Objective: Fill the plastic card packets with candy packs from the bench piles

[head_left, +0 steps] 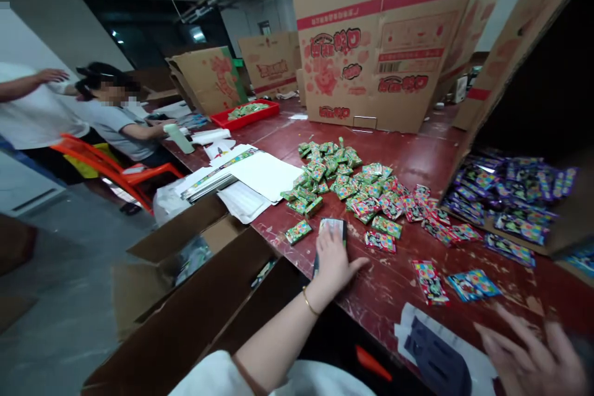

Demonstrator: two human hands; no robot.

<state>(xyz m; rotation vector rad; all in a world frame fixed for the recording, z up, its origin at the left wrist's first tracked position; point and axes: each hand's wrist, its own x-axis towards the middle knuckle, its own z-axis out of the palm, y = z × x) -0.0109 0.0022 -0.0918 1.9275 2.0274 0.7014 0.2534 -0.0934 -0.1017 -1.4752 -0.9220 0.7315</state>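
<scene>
My left hand (332, 260) lies flat, fingers stretched, on a dark phone (331, 227) at the near edge of the red-brown table (408, 158). A thin bracelet circles that wrist. My right hand (533, 356) hovers at the lower right with fingers spread, blurred, holding nothing, beside a dark sheet on white paper (434, 352). Several small green packets (327, 170) form a heap beyond the phone, running into pink-red packets (399, 204). A single green packet (297, 231) lies left of the phone.
A tipped carton at right spills purple packets (505, 198). Large printed cartons (380, 43) stand at the back. White paper stacks (260, 176) and a red tray (245, 114) lie to the left. Open brown boxes (195, 297) sit below the table edge. Two people stand far left by an orange chair (116, 167).
</scene>
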